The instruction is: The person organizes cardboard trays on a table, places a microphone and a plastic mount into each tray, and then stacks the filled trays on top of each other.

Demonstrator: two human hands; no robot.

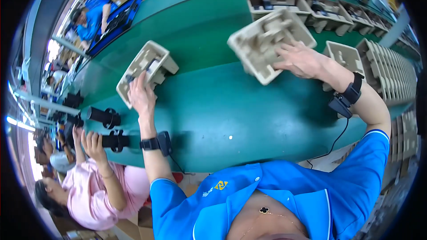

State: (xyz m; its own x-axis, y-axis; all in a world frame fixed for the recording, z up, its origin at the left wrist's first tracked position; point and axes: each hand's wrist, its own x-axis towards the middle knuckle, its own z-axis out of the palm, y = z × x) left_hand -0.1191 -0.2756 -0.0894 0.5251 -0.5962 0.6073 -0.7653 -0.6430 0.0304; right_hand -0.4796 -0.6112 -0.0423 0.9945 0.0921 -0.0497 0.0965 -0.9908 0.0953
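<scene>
On the left, my left hand point(142, 98) grips the near end of a beige moulded pulp tray point(164, 55). Dark parts lie inside that tray, partly hidden by my fingers. My right hand point(300, 60) holds a second pulp tray point(253, 46) by its right side. This one is tilted, slightly blurred, and its moulded hollows show no parts. Between the two trays stretches the green tabletop point(213, 111). Each of my wrists wears a black strap with a small box and cable.
Filled pulp trays point(327, 15) line the far right. A single tray point(344, 58) and a nested tray stack point(389, 71) stand at right. Black cylindrical devices point(102, 116) lie at left, where a co-worker in pink point(104, 191) handles one. Another person point(91, 22) sits beyond.
</scene>
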